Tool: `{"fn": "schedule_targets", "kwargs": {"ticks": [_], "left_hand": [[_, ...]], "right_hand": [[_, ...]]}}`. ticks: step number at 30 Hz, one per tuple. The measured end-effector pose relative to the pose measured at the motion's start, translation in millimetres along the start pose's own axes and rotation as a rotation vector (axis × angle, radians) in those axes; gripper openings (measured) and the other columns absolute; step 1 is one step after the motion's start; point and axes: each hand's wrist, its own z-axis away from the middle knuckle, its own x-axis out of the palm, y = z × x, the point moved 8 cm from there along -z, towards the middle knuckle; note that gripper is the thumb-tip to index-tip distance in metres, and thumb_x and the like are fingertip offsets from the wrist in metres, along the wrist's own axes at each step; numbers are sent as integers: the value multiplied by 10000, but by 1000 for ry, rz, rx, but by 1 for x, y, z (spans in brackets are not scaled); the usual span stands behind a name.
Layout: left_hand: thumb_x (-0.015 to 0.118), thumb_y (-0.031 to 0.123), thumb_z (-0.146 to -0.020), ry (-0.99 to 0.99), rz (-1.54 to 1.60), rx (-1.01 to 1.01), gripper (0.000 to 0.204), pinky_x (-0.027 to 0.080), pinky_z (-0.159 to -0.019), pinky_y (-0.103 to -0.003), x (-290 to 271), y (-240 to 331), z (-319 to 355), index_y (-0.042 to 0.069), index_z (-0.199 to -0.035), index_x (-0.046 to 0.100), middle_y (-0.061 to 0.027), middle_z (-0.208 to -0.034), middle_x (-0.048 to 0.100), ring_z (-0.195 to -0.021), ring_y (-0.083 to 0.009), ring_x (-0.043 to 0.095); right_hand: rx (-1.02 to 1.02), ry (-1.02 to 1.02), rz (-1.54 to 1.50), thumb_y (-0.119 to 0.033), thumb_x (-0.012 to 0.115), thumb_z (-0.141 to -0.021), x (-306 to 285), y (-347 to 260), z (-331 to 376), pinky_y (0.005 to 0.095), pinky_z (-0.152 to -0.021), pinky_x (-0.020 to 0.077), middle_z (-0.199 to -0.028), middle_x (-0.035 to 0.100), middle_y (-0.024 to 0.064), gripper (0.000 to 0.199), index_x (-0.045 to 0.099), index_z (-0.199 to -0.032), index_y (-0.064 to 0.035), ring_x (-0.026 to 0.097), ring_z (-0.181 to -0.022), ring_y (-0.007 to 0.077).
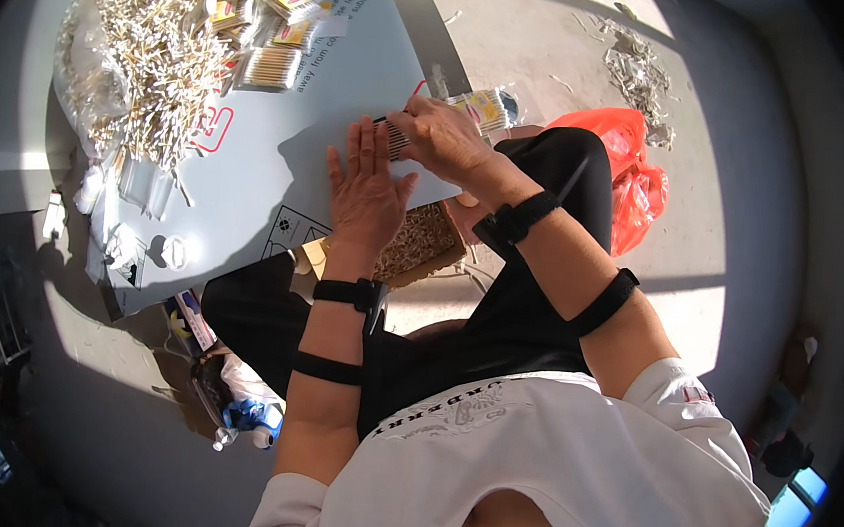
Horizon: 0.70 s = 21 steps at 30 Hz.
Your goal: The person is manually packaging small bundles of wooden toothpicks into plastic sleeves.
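Note:
On the grey-white board [240,162] lies a small row of cotton swabs [396,141], side by side. My left hand [369,199] rests flat beside it, fingers stretched out, the fingertips at the row's left edge. From the right, my right hand [443,143] curls its fingers over the row's other end and partly hides it. A heap of loose cotton swabs [155,49] in clear plastic covers the board's far left. Next to the heap are several clear packs of swabs [271,67] with yellow and red labels. Another pack [481,110] sits just past my right hand.
Under the board's near edge stands an open box [432,264] of loose swabs. A red plastic bag [618,145] is on the floor to the right of my knee. Scattered scraps [641,77] lie farther off. Bottles and bags [253,417] stand by my left leg.

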Motion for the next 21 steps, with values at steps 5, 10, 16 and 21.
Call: {"fn": "schedule_targets", "kwargs": {"ticks": [5,10,16,21], "left_hand": [[539,419,-926,-14,-9,-9,758,76,-1169,-528,-1,-1,0,30,-1499,231,-137,-1583,177,-1477,-271,124],[536,400,-927,-31,-10,-18,751,56,-1175,-512,0,2,-1,28,-1501,225,-140,-1585,171,-1481,-262,110],[522,419,-926,-57,-38,-41,779,52,-1181,-492,4,-3,1,36,-1516,187,-139,-1592,149,-1481,-273,105],[509,411,-936,-44,-40,-30,766,51,-1183,-491,2,1,-2,38,-1518,179,-137,-1593,144,-1480,-280,103]], "right_hand": [[-39,-8,-8,-178,741,-729,10,0,0,422,-721,531,-908,619,125,259,646,-937,-57,649,-875,324],[-43,54,59,-177,727,-736,8,0,2,414,-715,514,-913,616,94,250,655,-955,-81,640,-875,316],[396,686,240,-260,659,-866,-72,59,52,411,-870,453,-1082,606,69,314,649,-1151,-130,577,-988,317],[703,451,-176,-474,515,-946,-37,136,65,404,-831,471,-1046,651,130,425,653,-1160,-133,608,-979,326]]}}
